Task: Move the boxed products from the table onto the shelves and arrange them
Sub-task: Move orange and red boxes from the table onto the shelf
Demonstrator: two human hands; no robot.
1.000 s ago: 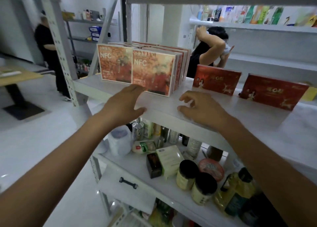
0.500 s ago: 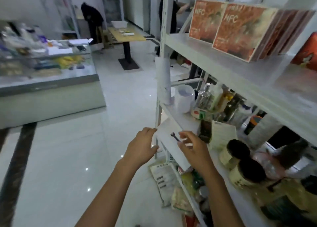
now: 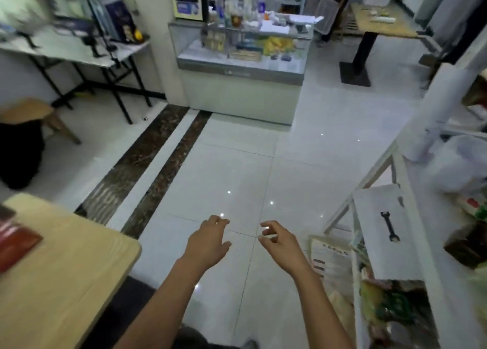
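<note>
1. Here, the left hand (image 3: 208, 242) hangs over the floor (image 3: 237, 169), its fingers (image 3: 218, 221) relaxed and slightly apart, holding nothing.
2. Just beside it, the right hand (image 3: 283, 244) is empty too. Its fingers (image 3: 272, 223) are loosely curled, with thumb and forefinger apart.
3. The floor beneath both sets of fingers is pale glossy tile.
4. To the right of the right fingers stands the white shelf unit (image 3: 374, 256). A black spanner (image 3: 389, 226) lies on its white board, and blurred packets fill the level below.
5. Well to the left of the left fingers is the wooden worktop (image 3: 66, 275). A red boxed product (image 3: 17, 243) lies flat near its left side, blurred and partly cut off by the frame edge.
6. Far ahead of the fingers, a glass display counter (image 3: 242, 67) carries bottles and papers on top.
</note>
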